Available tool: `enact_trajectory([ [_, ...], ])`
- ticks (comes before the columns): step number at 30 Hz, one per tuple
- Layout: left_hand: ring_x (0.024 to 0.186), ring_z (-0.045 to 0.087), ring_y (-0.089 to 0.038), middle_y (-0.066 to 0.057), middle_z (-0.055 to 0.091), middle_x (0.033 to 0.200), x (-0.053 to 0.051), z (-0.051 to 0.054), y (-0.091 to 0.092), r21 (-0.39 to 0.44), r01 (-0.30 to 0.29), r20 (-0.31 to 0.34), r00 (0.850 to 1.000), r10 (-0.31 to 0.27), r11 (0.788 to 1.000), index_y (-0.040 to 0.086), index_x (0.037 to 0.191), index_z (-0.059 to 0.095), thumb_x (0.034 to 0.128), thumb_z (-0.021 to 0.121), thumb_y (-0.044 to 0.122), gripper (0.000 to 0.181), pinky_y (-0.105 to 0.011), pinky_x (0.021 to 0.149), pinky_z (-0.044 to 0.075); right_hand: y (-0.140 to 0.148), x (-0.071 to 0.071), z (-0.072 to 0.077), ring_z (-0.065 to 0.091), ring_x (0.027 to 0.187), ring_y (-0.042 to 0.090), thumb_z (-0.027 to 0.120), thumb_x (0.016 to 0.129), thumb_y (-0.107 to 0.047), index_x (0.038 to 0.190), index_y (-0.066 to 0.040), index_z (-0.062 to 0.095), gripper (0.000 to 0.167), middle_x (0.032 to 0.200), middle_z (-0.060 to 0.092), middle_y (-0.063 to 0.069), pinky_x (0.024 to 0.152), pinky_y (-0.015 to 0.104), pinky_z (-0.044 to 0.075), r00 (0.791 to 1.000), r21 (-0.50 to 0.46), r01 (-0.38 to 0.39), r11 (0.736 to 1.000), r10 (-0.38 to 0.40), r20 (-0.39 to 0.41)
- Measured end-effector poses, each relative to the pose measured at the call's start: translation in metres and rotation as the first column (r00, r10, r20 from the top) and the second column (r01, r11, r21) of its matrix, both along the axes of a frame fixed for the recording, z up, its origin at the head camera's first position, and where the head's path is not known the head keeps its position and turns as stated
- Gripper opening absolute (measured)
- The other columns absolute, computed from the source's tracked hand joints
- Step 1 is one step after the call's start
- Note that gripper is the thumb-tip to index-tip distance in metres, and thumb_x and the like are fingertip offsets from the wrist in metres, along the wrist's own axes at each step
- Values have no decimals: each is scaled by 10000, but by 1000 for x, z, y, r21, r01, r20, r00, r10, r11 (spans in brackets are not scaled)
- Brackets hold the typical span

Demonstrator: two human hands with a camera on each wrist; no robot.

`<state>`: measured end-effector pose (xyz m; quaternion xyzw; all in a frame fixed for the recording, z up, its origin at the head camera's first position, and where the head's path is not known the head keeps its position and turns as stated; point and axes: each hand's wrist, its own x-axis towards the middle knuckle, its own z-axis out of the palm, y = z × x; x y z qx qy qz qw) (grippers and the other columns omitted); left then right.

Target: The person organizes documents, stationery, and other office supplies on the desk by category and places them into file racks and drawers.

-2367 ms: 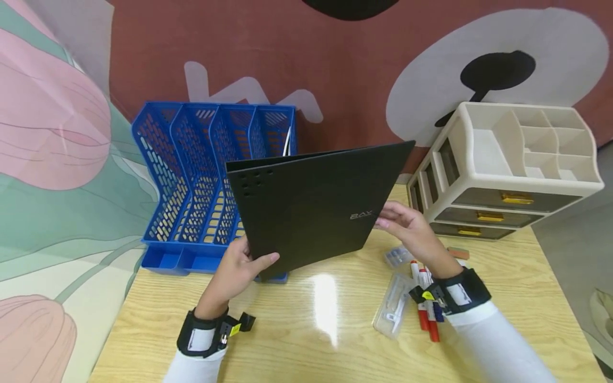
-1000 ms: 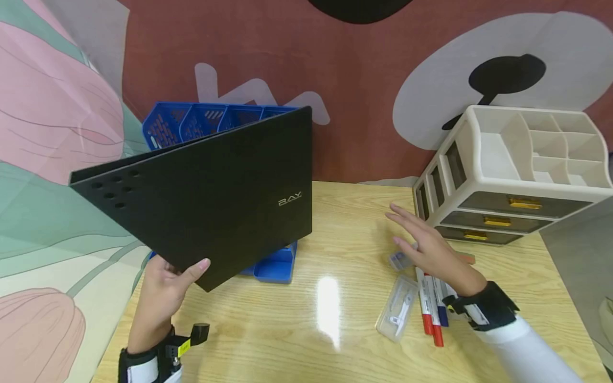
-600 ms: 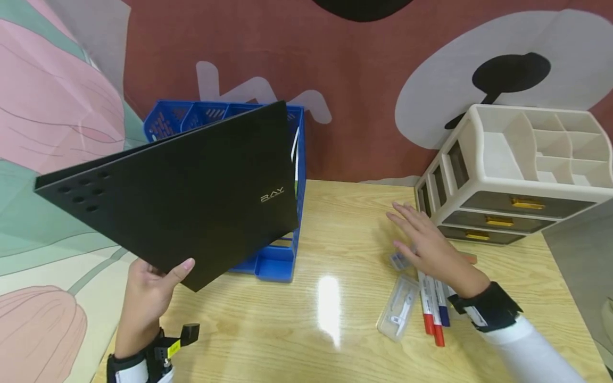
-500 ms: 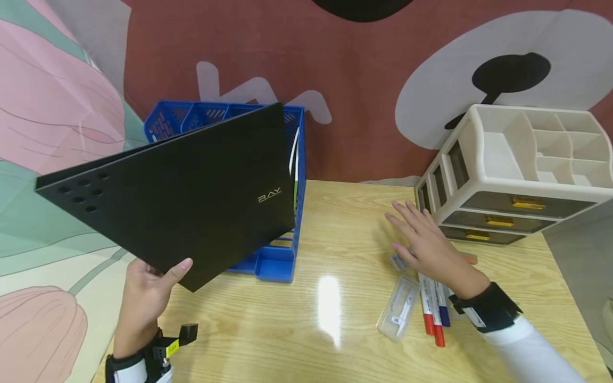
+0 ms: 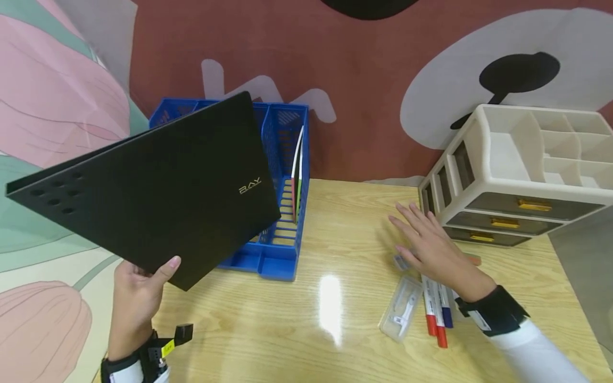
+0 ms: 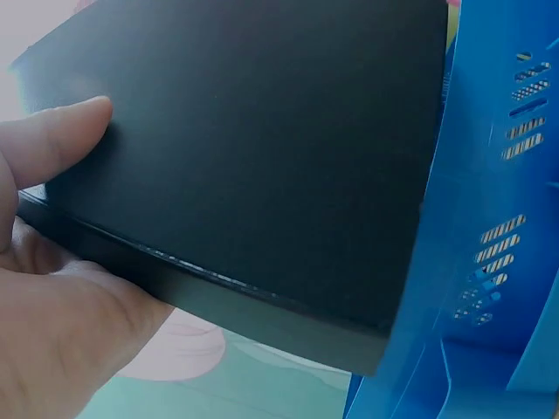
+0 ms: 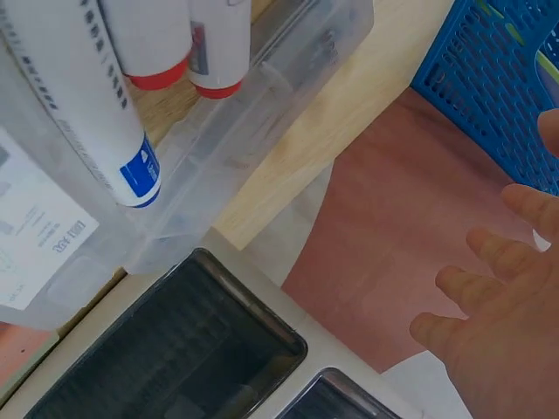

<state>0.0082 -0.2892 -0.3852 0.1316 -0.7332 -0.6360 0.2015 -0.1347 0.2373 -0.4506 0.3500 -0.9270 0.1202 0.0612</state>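
Observation:
A black file folder (image 5: 158,186) marked "RAY" hangs tilted in front of the blue file rack (image 5: 280,268), covering much of its left part. My left hand (image 5: 136,303) grips its lower edge, thumb on the front and fingers behind. In the left wrist view the folder (image 6: 253,166) appears close to the blue rack wall (image 6: 476,183); I cannot tell if they touch. My right hand (image 5: 438,258) holds nothing, fingers spread, over small items beside the drawer unit. In the right wrist view, white markers (image 7: 153,35) and a clear plastic case (image 7: 288,78) lie near that hand.
Thin books (image 5: 296,181) stand in the rack's rightmost compartment. A white drawer organizer (image 5: 498,185) with gold handles stands at the back right. Red and blue capped markers (image 5: 433,308) and a clear plastic case (image 5: 401,311) lie on the wooden table (image 5: 268,330).
My right hand has let go of the folder and moved right. My left hand has carried the folder left, uncovering the rack's right compartment.

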Motion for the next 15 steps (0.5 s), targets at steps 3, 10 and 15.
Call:
enact_trajectory([
  [3, 1047, 717, -114, -22, 769, 1102, 2, 0, -1, -4, -21, -19, 1000, 21, 1000, -68, 1246, 642, 892, 700, -125, 364, -172, 872, 548, 1, 3, -1, 243, 1551, 457, 753, 925, -234, 1580, -110, 414, 748, 1671, 310, 196, 1219, 694, 211, 1000, 5, -15, 1000, 15, -2],
  [10, 1065, 699, -132, -31, 751, 1135, 1, -1, -1, -21, -71, -63, 996, 70, 997, -33, 1278, 642, 893, 714, -102, 398, -170, 889, 531, 0, 11, -6, 277, 1528, 480, 745, 933, -222, 1589, -107, 397, 751, 1664, 314, 214, 1235, 667, 203, 998, -3, -53, 999, 53, 43],
  [15, 1068, 691, -129, -11, 745, 1148, -1, 0, 0, -67, -105, -67, 993, 101, 992, 6, 1304, 641, 903, 720, -72, 416, -164, 888, 524, -5, 15, -5, 273, 1531, 479, 720, 958, -228, 1606, -122, 370, 744, 1669, 303, 214, 1265, 621, 163, 993, -11, -88, 996, 88, 81],
])
